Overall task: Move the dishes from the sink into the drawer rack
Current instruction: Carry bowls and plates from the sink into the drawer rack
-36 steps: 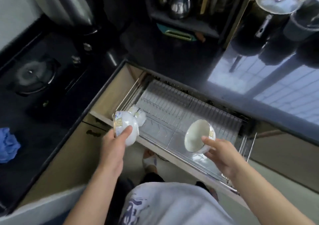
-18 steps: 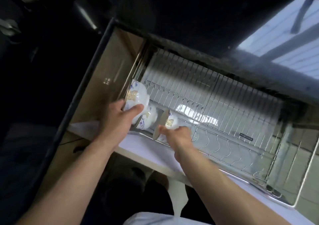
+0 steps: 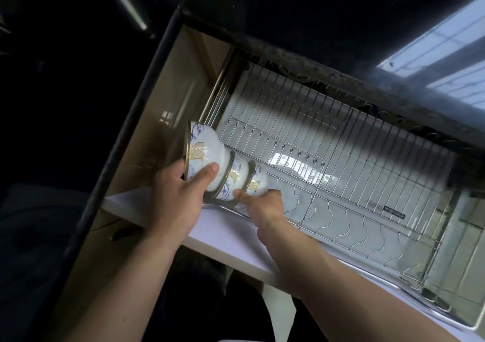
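The left hand (image 3: 175,200) grips the first bowl (image 3: 203,152) on its side, thumb curled over it, at the left end of the drawer rack (image 3: 341,158). The right hand (image 3: 265,205) pinches the third bowl (image 3: 258,183); a second bowl (image 3: 235,177) stands between them.
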{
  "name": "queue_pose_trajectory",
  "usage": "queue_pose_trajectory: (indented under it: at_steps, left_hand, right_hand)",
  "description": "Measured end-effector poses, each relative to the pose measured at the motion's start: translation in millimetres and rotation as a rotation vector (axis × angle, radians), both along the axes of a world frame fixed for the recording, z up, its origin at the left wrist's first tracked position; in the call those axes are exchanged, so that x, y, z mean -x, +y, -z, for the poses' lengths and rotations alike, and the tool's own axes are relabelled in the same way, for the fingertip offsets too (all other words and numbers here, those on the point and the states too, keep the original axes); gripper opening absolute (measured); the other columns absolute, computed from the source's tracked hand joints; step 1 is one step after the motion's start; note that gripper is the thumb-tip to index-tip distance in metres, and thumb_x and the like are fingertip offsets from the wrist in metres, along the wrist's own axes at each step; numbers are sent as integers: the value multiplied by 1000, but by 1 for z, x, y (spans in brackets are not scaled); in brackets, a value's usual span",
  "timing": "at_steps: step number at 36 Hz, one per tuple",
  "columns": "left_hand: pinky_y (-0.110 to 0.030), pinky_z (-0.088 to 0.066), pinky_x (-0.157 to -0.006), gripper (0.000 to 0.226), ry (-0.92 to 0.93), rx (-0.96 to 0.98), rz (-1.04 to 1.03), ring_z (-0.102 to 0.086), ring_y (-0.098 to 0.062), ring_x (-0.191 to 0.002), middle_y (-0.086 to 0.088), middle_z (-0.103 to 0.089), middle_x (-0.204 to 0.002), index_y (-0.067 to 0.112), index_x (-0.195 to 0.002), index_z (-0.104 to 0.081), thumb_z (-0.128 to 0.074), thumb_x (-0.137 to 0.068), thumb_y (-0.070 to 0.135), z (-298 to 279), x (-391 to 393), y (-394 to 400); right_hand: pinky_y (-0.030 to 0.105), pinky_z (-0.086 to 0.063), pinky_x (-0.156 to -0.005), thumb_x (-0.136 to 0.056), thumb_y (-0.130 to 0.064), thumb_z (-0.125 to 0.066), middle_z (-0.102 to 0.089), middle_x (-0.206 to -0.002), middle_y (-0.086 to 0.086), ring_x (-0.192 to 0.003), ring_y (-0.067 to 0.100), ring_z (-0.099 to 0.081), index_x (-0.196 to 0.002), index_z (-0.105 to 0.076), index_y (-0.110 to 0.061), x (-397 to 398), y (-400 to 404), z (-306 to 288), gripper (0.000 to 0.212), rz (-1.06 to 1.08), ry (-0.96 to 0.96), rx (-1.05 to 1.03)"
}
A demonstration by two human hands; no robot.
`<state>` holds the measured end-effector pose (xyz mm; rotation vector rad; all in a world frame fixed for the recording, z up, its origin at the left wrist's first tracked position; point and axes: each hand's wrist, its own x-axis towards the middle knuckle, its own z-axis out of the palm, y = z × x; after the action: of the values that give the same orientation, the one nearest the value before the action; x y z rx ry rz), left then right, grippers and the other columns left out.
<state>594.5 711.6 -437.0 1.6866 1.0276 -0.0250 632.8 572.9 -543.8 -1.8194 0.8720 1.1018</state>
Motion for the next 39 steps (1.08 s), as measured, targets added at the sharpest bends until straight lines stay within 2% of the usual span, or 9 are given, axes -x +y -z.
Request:
queue_pose_trajectory:
  at_steps: [7,12,18,22,27,30,32,36,39]
  left_hand:
    - [-46,-60,-87,9,2,13,34,-75,-9,-89,12,-79,-90,26,-92,-77,-77,-86,33,0,1,1]
    - [-31,-58,-80,6,21,-11,93,-73,-1,-85,19,-77,-88,29,-87,-73,-75,-92,24,0,-1,-1]
    - [-10,-52,-71,16,11,5,189,-70,9,-81,27,-75,-85,31,-88,-71,-75,-91,16,-3,0,-3]
    - [-11,-52,-71,20,-1,50,257,-71,7,-82,25,-76,-87,32,-91,-72,-77,-89,13,-9,-3,-13]
    - [-28,-53,-64,15,-31,80,377,-62,-3,-66,7,-75,-77,21,-79,-74,-80,-86,10,-11,-7,-45]
    - [-33,-45,-62,20,-80,-128,592,-55,-10,-66,7,-60,-67,18,-71,-64,-78,-84,17,-2,-7,-60]
    - [-34,-46,-76,7,-118,-292,796,-60,-19,-77,6,-66,-77,21,-84,-72,-77,-79,21,5,-9,-68]
    - [-34,-45,-92,22,-135,-322,1054,-59,-19,-96,7,-70,-95,22,-102,-74,-78,-81,27,7,-9,-81]
    - [-31,-44,-96,32,-90,-390,1051,-57,-16,-107,9,-69,-114,25,-118,-70,-71,-89,37,-1,-4,-72]
  right_hand:
    - [34,-56,-84,-70,-39,-92,-70,-109,2,-98,22,-69,-119,-55,-15,2,-4,5,66,-72,-12,-34]
    - [46,-59,-91,-29,-65,-84,-73,-104,2,-97,24,-72,-117,-54,-17,-9,-17,24,104,-223,21,-115]
    - [45,-52,-103,-82,-41,-83,-60,-125,3,-114,25,-62,-139,-47,-13,-44,-43,-52,74,-175,3,-187]
    - [40,-60,-88,-99,-17,-65,-70,-112,12,-100,24,-69,-121,-64,-4,-53,-62,-99,25,80,-2,-424]
    - [43,-61,-86,-95,-30,-69,-73,-119,11,-109,26,-69,-123,-67,-8,-49,-66,-133,35,66,31,-557]
    - [43,-59,-93,-89,-38,-72,-73,-120,15,-110,27,-71,-130,-61,-12,-44,-72,-138,50,37,8,-564]
    - [41,-59,-93,-85,-35,-75,-74,-117,15,-105,26,-74,-131,-59,-13,-39,-80,-138,54,42,-20,-557]
    - [35,-60,-85,-94,-20,-69,-75,-110,16,-96,25,-75,-122,-64,-9,-30,-99,-128,31,68,-59,-434]
    - [41,-61,-89,-86,-39,-77,-76,-108,10,-95,25,-75,-122,-63,-19,-26,-116,-105,44,29,-69,-240]
